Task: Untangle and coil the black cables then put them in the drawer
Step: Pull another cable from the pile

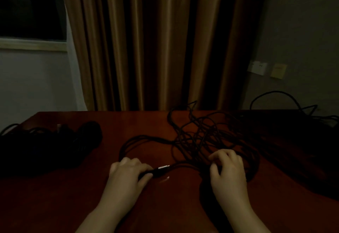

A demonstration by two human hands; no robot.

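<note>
— Cables everywhere, from where I stand. Where is the tangle (207,137) itself?

— Right of centre on the reddish-brown surface (73,196), a loose black knot of loops reaching from the far edge down to the right hand (228,171). More dark cable (286,100) arcs up at the far right of the frame, against the wall.

— And that hand, is it holding anything?

— Its fingers (222,154) are spread and a little bent, resting on the near loops of the tangle. The thumb lies just beside a strand. I can't see them closed round any cable; the light is too dim to say more.

— The other one?

— The left hand (128,173), lower centre, has its fingers curled round a cable end. A plug with a silver tip (163,168) sticks out to the right between thumb and forefinger, pointing towards the right hand. The two hands are near but apart.

— What runs back from it?

— A few strands bundled in a loop (128,144), curving up and round from behind the left knuckles into the tangle.

— On the left?

— A dark heap (55,146) at middle left, too shadowed to read. Brown curtains (156,39) hang behind.
</note>
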